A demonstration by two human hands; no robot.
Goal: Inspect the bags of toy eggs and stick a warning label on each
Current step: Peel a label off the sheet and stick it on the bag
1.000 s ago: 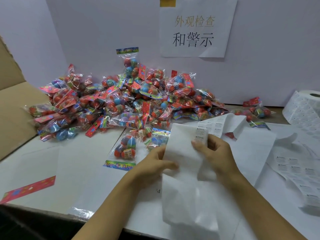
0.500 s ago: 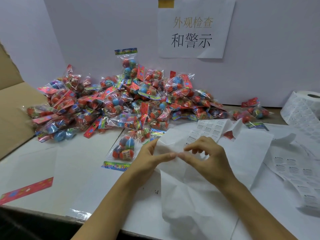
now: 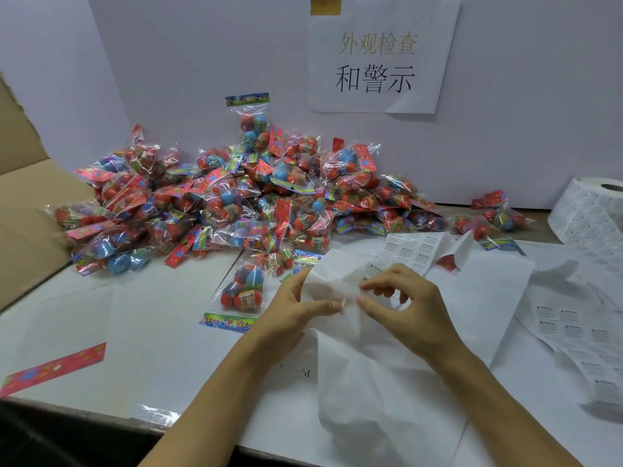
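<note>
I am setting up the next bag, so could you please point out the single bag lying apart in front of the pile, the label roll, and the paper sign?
single bag [image 3: 243, 291], head view, on its eggs.
label roll [image 3: 586, 210], head view, on its side.
paper sign [image 3: 377, 62], head view, on its printed middle.

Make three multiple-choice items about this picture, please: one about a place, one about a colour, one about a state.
1. Where does the label roll stand?
A. at the far right
B. on the cardboard box
C. under the sign

2. What colour is the loose card strip at the near left?
A. white
B. mostly red
C. black

3. What are the two hands doing?
A. resting flat
B. lifting a bag
C. pinching the white backing paper

Answers: 1 A, the roll stands at the right edge of the table. 2 B, it is red with small coloured prints. 3 C, the left hand and right hand pinch the paper between the fingertips.
</note>
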